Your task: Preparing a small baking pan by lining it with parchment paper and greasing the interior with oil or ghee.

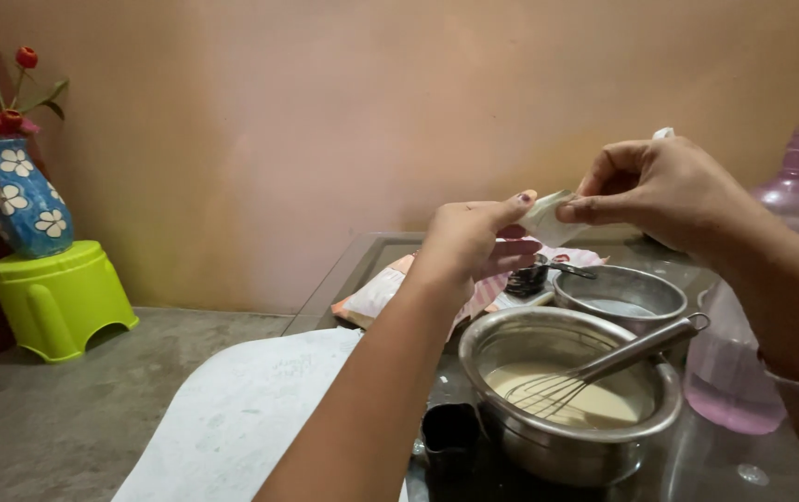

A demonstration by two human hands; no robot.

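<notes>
Cup [450, 435]: a small dark cup is seen nearest the camera, just beside the pot on the glass table [752, 469].
Pot [568, 429]: a steel pot is set on the table; pale batter [604, 402] is held in it.
Whisk [604, 367]: its wires are sunk in the batter, and its handle is leaned on the pot's far rim.
Bowl [619, 296]: a smaller steel bowl is placed just behind the pot, with a dark utensil laid at its left rim.
Jug [771, 307]: a pink translucent water jug is stood at the right, near the pot.
Left hand [466, 237]: it is raised above the table; the left edge of the sachet is pinched between thumb and fingers.
Sachet [544, 216]: a small pale sachet is held in the air between both hands, above the bowl.
Right hand [664, 191]: the sachet's right edge is gripped between thumb and fingertips.
Packet [376, 296]: a pink-and-white packet is laid behind the hands on the table.
Stool [57, 297]: a green stool is set on the floor far left, a blue flowered vase [24, 200] stood upon it.
</notes>
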